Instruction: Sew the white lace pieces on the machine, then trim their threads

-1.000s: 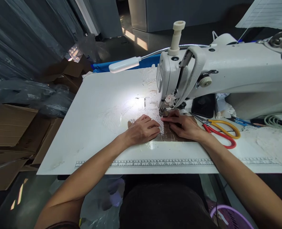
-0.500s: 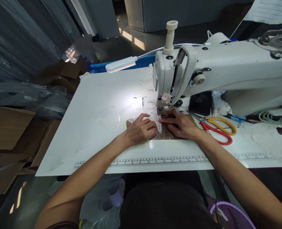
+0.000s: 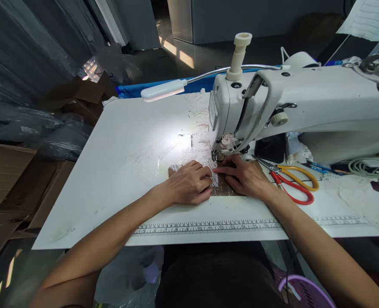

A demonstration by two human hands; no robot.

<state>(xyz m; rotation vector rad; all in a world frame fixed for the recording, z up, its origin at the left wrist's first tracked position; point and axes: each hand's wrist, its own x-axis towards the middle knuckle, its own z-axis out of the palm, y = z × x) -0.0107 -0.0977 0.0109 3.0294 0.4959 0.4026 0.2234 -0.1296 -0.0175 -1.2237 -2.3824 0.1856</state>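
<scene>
White lace (image 3: 214, 180) lies over a flat brown piece (image 3: 223, 189) on the sewing table, just before the needle area of a white sewing machine (image 3: 305, 98). My left hand (image 3: 191, 183) bends its fingers onto the lace from the left and seems to pinch it; the thumb is hidden. From the right, my right hand (image 3: 242, 175) rests on the brown piece, its index finger stretched to the lace edge and its thumb apart. Both hands are close to the presser foot (image 3: 217, 155), which stands right behind the lace.
Scissors (image 3: 297, 182) with red and yellow handles lie by my right wrist. Behind them are a dark phone (image 3: 270, 147) and a coil of pale cord (image 3: 374, 164). A lamp (image 3: 164, 90) reaches over the table. A printed ruler (image 3: 208, 227) runs along the front edge.
My left hand has shifted slightly toward me, and its fingers are more curled. The right hand stays almost in place. The whole view has moved a little.
</scene>
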